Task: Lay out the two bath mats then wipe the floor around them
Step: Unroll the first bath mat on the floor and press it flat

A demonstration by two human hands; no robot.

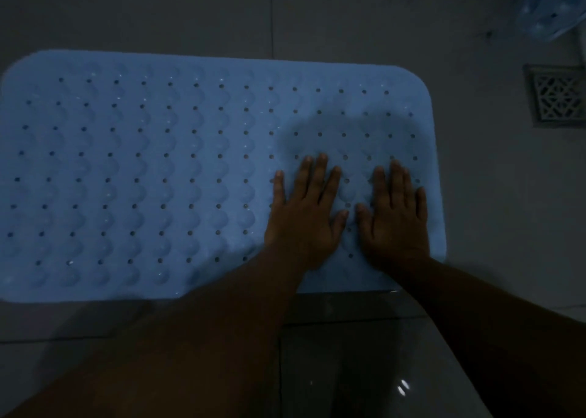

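- Covering most of the view, the gray tiled floor (348,21) is the biggest thing here and, by my reading, the part of the job least begun: no cloth or wiper shows anywhere, so the wiping around the mats looks entirely left to do.
- Next in size, the blue bath mat (142,170) lies spread flat on the tiles, bumps and holes facing up, its corners down as far as I can see; this first mat looks as good as laid.
- The second mat (551,5) shows only as a pale blue piece at the top right corner, well apart from the first and not spread out, so laying it remains.
- A floor drain (556,95) sits in the tiles just beyond the flat mat's right end, uncovered.
- The left hand (306,218) rests palm-down on the right part of the mat, fingers spread, gripping nothing.
- The right hand (394,218) lies just beside it, likewise flat and empty, seemingly pressing the mat down.
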